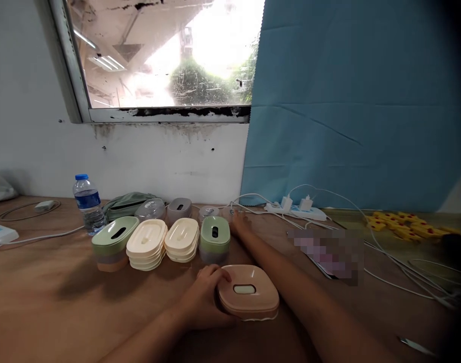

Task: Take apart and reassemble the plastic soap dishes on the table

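My left hand (211,297) is closed on the left side of a pinkish-brown oval plastic box (253,297), thumb on top. A pale insert shows through the slot in its lid. My right hand (241,223) reaches far forward beside a clear plastic piece (229,213). Its fingers are small and partly hidden, so their grip cannot be made out. Left of it stands a stack topped by a green slotted lid (215,228). Two stacks of cream oval trays (182,237) (147,239) come further left, then another green-topped stack (115,237).
Behind the stacks are clear domed covers (150,209), a grey slotted lid (179,209) and a green cloth bag (128,205). A water bottle (88,204) stands left. To the right lie a power strip (313,214), cables, a blurred phone-like object (328,257) and yellow parts (404,225).
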### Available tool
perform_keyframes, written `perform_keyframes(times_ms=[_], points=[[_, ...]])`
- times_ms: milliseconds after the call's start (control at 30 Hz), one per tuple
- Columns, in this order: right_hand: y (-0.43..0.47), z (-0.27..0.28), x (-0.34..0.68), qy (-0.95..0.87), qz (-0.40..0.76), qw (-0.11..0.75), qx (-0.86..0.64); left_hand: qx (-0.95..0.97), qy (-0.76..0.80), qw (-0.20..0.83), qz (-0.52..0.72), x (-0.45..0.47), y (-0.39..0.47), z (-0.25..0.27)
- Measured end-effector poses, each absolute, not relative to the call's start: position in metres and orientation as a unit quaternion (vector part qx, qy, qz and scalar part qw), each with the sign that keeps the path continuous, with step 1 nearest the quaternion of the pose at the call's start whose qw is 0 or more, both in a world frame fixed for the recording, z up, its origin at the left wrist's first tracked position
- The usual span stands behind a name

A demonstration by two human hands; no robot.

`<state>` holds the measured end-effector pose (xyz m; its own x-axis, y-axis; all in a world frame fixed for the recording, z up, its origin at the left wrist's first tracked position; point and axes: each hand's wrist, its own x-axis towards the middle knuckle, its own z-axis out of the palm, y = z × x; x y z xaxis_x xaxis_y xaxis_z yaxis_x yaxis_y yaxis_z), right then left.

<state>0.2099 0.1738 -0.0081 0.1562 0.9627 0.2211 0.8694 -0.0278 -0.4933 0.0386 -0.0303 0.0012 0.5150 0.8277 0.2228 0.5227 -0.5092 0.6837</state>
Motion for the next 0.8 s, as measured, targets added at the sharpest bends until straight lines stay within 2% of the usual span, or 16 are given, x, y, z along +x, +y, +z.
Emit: perform_keyframes(times_ms=[133, 233, 433, 533, 667, 800], points=[[0.182, -0.007, 0.211, -0.612, 0.095, 0.274, -0.735, 0.819, 0.417, 0.282, 0.275, 0.037, -0.028, 0.000], [0.178, 0.003, 0.225, -0.624, 0.086, 0.312, -0.711, 0.817, 0.415, 0.289, 0.278, 0.035, -0.027, 0.000], [0.117, 0.037, 0.269, -0.707, 0.071, 0.399, -0.580, 0.797, 0.402, 0.366, 0.261, 0.028, -0.024, 0.001], [0.056, 0.057, 0.283, -0.763, 0.137, 0.443, -0.451, 0.790, 0.378, 0.405, 0.263, 0.025, -0.022, 0.003], [-0.024, 0.074, 0.284, -0.832, 0.213, 0.342, -0.381, 0.788, 0.347, 0.432, 0.268, 0.023, -0.021, 0.005], [-0.057, 0.060, 0.280, -0.840, 0.274, 0.280, -0.376, 0.797, 0.318, 0.427, 0.285, 0.021, -0.017, 0.001]])
